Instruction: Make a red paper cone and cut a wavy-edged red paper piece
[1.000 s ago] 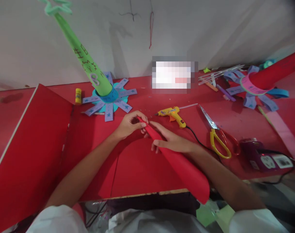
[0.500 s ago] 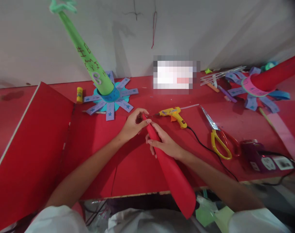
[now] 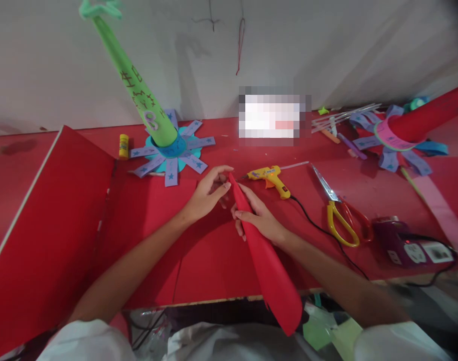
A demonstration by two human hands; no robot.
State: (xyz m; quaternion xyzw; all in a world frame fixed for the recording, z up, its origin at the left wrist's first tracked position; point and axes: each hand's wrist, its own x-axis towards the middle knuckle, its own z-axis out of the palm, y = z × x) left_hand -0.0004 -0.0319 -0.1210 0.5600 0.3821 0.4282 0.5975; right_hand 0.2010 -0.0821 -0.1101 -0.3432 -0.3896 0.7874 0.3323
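A rolled red paper cone [image 3: 268, 265] slants across the table's front edge, its narrow tip pointing away from me and its wide end hanging near my lap. My right hand [image 3: 259, 213] wraps round the cone's upper part, thumb on top and fingertips showing on the left side. At the tip, my left hand [image 3: 212, 193] curls with thumb and forefinger against the paper; the other fingers are partly hidden. Just right of the tip lies a yellow glue gun [image 3: 270, 178] with a glue stick in its back.
Scissors [image 3: 336, 210] lie right of the glue gun's cord, near a purple device [image 3: 402, 245]. A green paper cone [image 3: 149, 110] stands on a petalled base, beside a yellow glue stick tube [image 3: 124, 147]. A red board [image 3: 51, 235] stands at left. Another red cone [image 3: 432, 113] leans at right.
The cone's tip has shifted slightly to the right, with both hands following. My left thumb has slid off the top of the cone to its left side.
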